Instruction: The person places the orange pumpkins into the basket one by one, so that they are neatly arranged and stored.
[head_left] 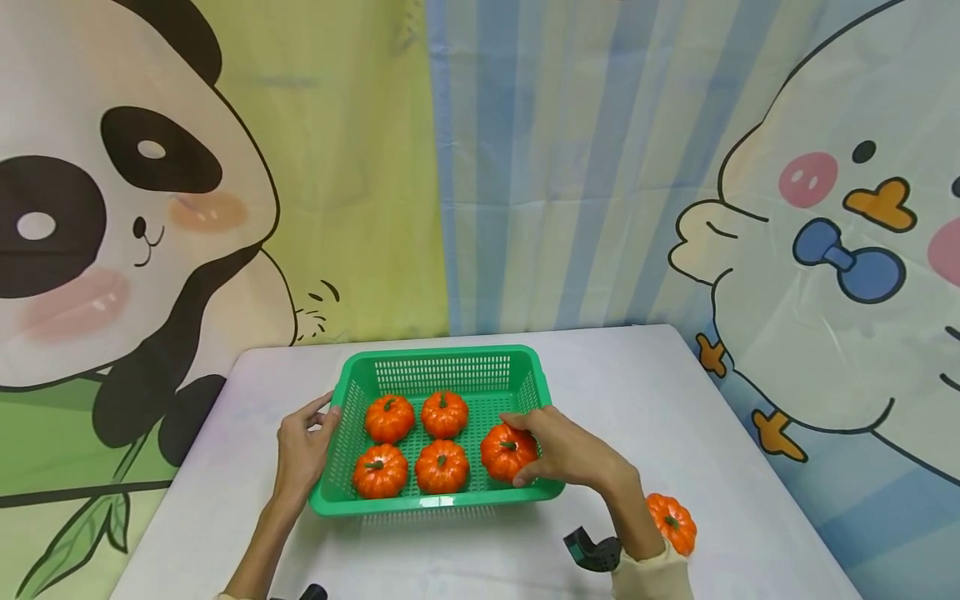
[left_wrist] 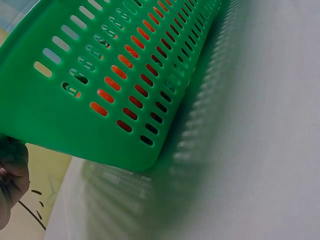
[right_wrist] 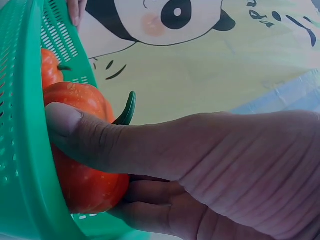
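A green plastic basket [head_left: 438,502] with slotted walls stands on the table. My left hand [head_left: 300,454] holds its left rim, fingers along the outside; at the edge of the left wrist view, the fingers [left_wrist: 14,165] meet the rim. Inside the basket's right end, my right hand [head_left: 573,450] grips an orange toy pumpkin [head_left: 504,457] with a green stem. The thumb lies across the front of that pumpkin [right_wrist: 90,185] in the right wrist view, and the other fingers curl behind it. Several similar pumpkins [head_left: 442,467] sit in the basket's left and middle.
Another orange pumpkin [head_left: 672,523] lies on the white table [head_left: 615,367], beside my right forearm and outside the basket. Behind the table hang curtains [head_left: 525,167] printed with a panda and a white bird. A black wrist mount [head_left: 592,552] sits by my right sleeve.
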